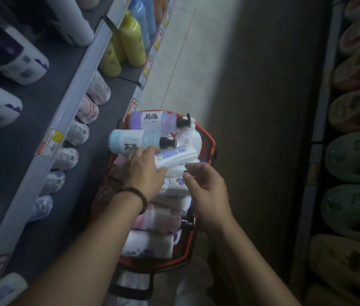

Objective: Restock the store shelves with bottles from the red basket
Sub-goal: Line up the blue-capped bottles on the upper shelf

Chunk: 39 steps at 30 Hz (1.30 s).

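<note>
The red basket (209,138) stands on the floor beside the shelves, packed with several lying bottles. A purple pump bottle (152,120) and a light blue pump bottle (130,140) lie across its far end. My left hand (144,171) grips a white bottle with a blue label (175,156) just above the pile. My right hand (205,191) hovers beside that bottle's lower edge, fingers loosely curled and holding nothing. Pink (161,218) and white (148,244) bottles lie nearer to me.
Grey shelves (42,120) run along the left with white and purple bottles above, a row of small white bottles (77,133) below, and yellow bottles (130,38) farther on. Slippers (356,155) fill the right rack. A tiled aisle floor (196,62) runs between.
</note>
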{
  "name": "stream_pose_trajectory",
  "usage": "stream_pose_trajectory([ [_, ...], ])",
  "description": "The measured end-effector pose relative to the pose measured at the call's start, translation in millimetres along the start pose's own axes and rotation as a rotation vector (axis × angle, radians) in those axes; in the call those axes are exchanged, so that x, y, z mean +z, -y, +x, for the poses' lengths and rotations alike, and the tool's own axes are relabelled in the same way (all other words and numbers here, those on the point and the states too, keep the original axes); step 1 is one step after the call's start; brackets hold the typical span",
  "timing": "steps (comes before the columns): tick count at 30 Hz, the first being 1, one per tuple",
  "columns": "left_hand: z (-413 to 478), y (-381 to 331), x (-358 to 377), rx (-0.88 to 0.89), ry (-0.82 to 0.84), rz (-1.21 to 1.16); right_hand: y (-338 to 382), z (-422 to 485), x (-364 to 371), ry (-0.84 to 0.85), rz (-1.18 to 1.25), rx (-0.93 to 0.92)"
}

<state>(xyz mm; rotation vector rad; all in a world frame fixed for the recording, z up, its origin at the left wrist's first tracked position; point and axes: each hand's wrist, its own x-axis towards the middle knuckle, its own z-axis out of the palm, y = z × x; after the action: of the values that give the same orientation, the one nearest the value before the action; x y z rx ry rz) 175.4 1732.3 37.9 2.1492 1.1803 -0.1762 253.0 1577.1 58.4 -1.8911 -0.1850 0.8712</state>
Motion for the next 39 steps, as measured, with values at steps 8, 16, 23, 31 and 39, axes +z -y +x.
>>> stream_pose_trajectory([
  [8, -20.1, -10.5, 3.7, -0.027, -0.019, -0.113, 7.1, -2.4, -2.2, -0.017, -0.037, 0.011],
  [16, -28.9, -4.1, -5.9, -0.099, -0.108, -0.336, 16.9, -8.0, -7.6, -0.030, -0.076, 0.008],
  [23, -46.5, -22.6, -45.6, -0.038, -0.096, -0.352, 36.3, -15.3, -13.0, -0.036, -0.060, -0.005],
  [31, -72.9, -60.5, -104.9, 0.076, -0.087, -0.368, 75.8, -27.7, -25.7, -0.021, -0.260, -0.176],
  [39, -97.3, -103.4, -183.5, 0.125, 0.039, -0.357, 138.4, -62.5, -55.5, 0.130, -0.232, -0.240],
])
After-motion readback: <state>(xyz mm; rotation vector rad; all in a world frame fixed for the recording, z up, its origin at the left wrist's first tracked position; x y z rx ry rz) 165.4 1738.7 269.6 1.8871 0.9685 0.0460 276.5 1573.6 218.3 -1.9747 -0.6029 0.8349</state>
